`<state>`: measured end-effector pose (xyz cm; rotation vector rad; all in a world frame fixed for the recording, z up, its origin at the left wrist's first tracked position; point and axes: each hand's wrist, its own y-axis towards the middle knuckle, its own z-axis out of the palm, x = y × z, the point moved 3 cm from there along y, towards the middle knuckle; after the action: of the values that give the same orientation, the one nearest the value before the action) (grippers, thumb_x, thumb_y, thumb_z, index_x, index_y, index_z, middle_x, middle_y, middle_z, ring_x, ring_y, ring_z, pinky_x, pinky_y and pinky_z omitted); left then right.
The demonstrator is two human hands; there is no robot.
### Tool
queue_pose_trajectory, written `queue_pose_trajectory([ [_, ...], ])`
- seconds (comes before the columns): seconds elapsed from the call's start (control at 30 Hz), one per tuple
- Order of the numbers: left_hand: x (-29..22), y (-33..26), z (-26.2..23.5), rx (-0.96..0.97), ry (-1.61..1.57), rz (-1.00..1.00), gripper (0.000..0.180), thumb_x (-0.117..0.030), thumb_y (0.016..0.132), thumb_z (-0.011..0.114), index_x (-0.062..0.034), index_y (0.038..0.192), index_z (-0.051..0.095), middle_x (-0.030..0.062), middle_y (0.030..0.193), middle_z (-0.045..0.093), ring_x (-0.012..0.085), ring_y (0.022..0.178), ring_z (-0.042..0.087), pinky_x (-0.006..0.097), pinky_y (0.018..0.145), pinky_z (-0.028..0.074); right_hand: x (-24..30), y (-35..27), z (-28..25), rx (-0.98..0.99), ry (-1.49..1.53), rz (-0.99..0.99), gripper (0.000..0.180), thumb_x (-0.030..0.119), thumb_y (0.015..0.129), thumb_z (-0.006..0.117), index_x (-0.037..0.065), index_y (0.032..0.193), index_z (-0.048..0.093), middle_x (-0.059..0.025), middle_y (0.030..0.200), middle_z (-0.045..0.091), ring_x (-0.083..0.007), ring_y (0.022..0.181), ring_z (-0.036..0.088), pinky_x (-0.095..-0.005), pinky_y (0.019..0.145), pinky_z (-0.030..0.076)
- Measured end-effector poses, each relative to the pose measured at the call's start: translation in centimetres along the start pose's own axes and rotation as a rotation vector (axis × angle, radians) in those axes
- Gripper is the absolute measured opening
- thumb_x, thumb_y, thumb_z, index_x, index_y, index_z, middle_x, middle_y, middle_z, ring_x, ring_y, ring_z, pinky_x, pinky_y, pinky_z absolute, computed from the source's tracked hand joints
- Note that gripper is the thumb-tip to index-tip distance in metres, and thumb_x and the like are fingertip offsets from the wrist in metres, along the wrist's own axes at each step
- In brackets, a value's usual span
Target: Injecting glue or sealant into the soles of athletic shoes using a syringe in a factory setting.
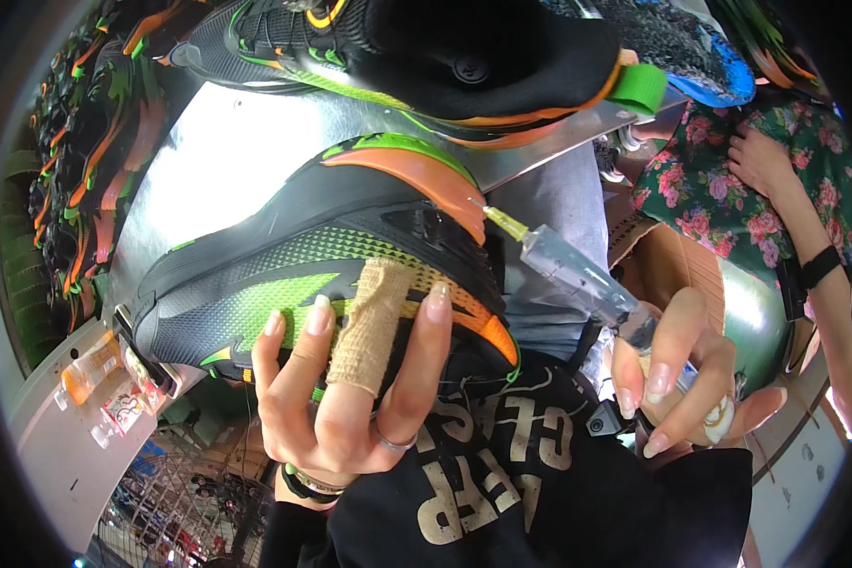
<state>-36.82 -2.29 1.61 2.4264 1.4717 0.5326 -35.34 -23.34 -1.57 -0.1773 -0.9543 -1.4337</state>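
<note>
My left hand (346, 417) grips a black sneaker (284, 222) with green and orange trim, fingers spread across its patterned upper. A tan bandage (369, 322) wraps one of those fingers. The shoe lies on its side, its black, orange and green sole edge turned away from me. In my right hand (686, 379) is a clear syringe (577, 275), fingers curled round its barrel. Its thin needle, set in a yellow hub (507, 223), points at the orange sole edge by one end of the shoe. I cannot tell whether the needle touches it.
Another black sneaker (398, 57) with a green pull tab lies across the metal tabletop (227, 151). Many similar shoes (95, 161) are stacked at the left. At the right sits a person in a floral garment (710, 189), beside a cardboard box (677, 270). Small bottles (114, 421) lie lower left.
</note>
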Motion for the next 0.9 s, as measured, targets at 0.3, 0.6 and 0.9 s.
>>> queue_pose_trajectory([
  [0.3, 0.4, 0.1, -0.6, 0.004, 0.020, 0.072, 0.020, -0.029, 0.084, 0.068, -0.0200, 0.101, 0.071, 0.0063, 0.103, 0.051, 0.0238, 0.096, 0.058, 0.042, 0.088, 0.052, -0.6, 0.8, -0.3, 0.059, 0.063, 0.110, 0.084, 0.065, 0.094, 0.020, 0.000, 0.069, 0.069, -0.0214, 0.097, 0.047, -0.0221, 0.063, 0.051, -0.0341, 0.060, 0.046],
  [0.6, 0.6, -0.1, 0.7, -0.116, 0.002, 0.124, 0.022, -0.030, 0.083, 0.062, -0.0185, 0.098, 0.072, 0.0084, 0.101, 0.051, 0.0251, 0.090, 0.059, 0.042, 0.080, 0.055, 0.9, 0.9, 0.2, -0.001, -0.165, 0.311, 0.078, 0.058, 0.098, 0.022, 0.002, 0.065, 0.068, -0.0211, 0.094, 0.055, -0.0236, 0.067, 0.055, -0.0371, 0.066, 0.046],
  [0.9, 0.5, 0.4, 1.2, -0.232, -0.031, 0.108, 0.028, -0.027, 0.067, 0.072, -0.0151, 0.093, 0.073, 0.0103, 0.101, 0.054, 0.0240, 0.092, 0.058, 0.041, 0.081, 0.055, 2.4, 2.1, 0.5, 0.151, -0.258, 0.402, 0.050, 0.037, 0.094, 0.042, 0.004, 0.064, 0.067, -0.0141, 0.095, 0.053, -0.0228, 0.071, 0.057, -0.0341, 0.066, 0.046],
])
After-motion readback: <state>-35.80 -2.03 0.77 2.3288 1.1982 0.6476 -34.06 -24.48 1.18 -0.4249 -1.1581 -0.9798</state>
